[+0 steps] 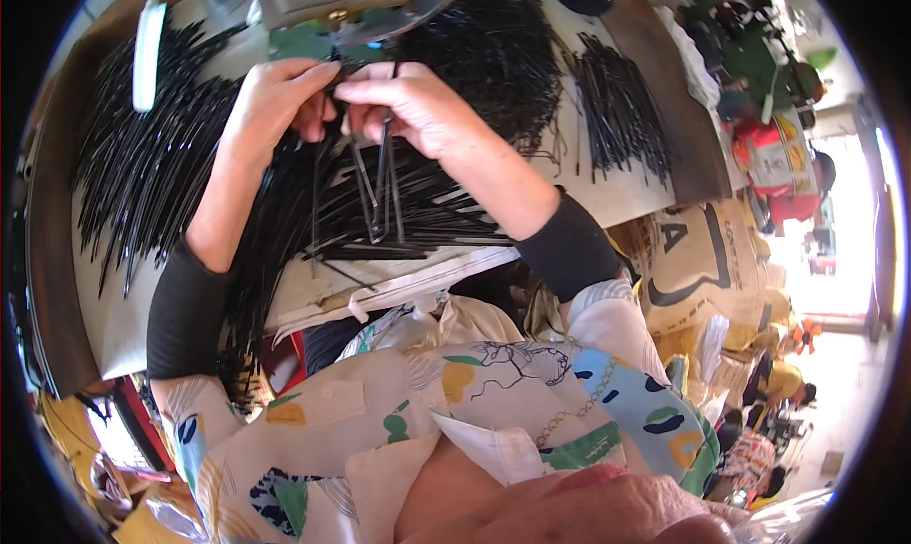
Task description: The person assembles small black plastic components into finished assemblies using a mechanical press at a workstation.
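Both my hands meet over the table, near its far edge. My left hand [275,103] is closed, thumb and fingertips pinched together at the end of something thin and dark. My right hand [418,108] pinches a few thin black rods [381,179], which hang down from its fingers and fold at narrow joints. Where the fingertips meet, the exact point of grip is hidden. Beneath and around my hands lies a spread heap of similar long black rods [161,155], with more reaching toward the front edge.
A grey machine part with a curved metal rim [408,27] stands just beyond my hands. A dense black pile [493,65] and a separate bundle [622,108] lie at the right. A white strip-shaped thing [148,55] is at upper left. Printed sacks [702,269] stand beside the table; people are in the background.
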The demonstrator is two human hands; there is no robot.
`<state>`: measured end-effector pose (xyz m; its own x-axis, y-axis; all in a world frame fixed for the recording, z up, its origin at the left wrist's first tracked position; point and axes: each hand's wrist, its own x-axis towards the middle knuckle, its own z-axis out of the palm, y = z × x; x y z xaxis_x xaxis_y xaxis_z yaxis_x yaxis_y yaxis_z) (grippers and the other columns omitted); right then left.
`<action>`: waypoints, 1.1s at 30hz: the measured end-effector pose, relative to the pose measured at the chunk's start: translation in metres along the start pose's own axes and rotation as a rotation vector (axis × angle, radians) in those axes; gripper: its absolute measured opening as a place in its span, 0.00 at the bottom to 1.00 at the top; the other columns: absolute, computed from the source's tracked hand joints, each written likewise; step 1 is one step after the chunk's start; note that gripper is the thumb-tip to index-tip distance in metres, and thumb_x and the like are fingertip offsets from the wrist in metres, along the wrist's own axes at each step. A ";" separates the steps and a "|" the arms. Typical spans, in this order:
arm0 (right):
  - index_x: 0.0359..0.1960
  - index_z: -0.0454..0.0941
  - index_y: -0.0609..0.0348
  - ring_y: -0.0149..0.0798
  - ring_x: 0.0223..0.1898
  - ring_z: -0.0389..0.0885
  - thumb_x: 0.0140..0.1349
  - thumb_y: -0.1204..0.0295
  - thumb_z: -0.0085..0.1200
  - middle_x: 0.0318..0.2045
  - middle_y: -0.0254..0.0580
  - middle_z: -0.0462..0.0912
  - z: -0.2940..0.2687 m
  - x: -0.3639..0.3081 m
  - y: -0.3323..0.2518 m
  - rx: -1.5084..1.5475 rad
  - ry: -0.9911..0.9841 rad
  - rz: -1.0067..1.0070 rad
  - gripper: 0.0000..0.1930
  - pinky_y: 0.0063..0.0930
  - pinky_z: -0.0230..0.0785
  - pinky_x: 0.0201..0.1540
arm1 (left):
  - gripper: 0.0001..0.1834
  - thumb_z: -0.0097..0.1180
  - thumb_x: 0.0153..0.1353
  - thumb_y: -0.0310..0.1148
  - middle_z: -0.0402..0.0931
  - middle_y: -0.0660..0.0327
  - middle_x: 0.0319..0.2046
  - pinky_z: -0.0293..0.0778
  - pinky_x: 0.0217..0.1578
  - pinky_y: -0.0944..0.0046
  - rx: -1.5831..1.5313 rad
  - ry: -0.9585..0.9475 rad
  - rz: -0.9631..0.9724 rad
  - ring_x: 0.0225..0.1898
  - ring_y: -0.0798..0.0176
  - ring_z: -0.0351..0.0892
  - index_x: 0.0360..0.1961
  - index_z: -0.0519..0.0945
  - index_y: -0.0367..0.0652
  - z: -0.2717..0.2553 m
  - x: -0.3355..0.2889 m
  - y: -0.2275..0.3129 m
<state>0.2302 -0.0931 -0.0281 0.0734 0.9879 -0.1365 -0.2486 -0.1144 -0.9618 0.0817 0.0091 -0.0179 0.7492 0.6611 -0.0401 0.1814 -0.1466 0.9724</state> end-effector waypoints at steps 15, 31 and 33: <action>0.26 0.77 0.60 0.26 0.17 0.71 0.52 0.63 0.57 0.19 0.37 0.78 -0.001 -0.012 -0.004 -0.013 0.032 -0.027 0.11 0.18 0.60 0.20 | 0.16 0.55 0.57 0.41 0.76 0.60 0.17 0.66 0.15 0.74 -0.063 0.015 0.006 0.14 0.71 0.72 0.30 0.81 0.35 0.002 -0.003 0.006; 0.31 0.75 0.62 0.24 0.15 0.67 0.55 0.67 0.57 0.20 0.37 0.76 0.008 -0.011 -0.008 -0.024 0.082 0.007 0.10 0.15 0.58 0.18 | 0.17 0.54 0.59 0.40 0.75 0.62 0.16 0.67 0.16 0.74 -0.191 0.015 0.035 0.13 0.72 0.71 0.23 0.79 0.37 0.003 -0.009 0.006; 0.31 0.75 0.62 0.24 0.15 0.68 0.55 0.67 0.57 0.20 0.37 0.76 0.008 -0.011 -0.008 -0.023 0.085 0.003 0.10 0.15 0.58 0.18 | 0.17 0.53 0.59 0.40 0.75 0.61 0.16 0.67 0.15 0.75 -0.158 0.018 0.056 0.13 0.72 0.71 0.23 0.79 0.36 0.003 -0.009 0.003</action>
<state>0.2236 -0.1022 -0.0175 0.1551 0.9752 -0.1582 -0.2270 -0.1207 -0.9664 0.0778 0.0006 -0.0154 0.7435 0.6685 0.0182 0.0357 -0.0669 0.9971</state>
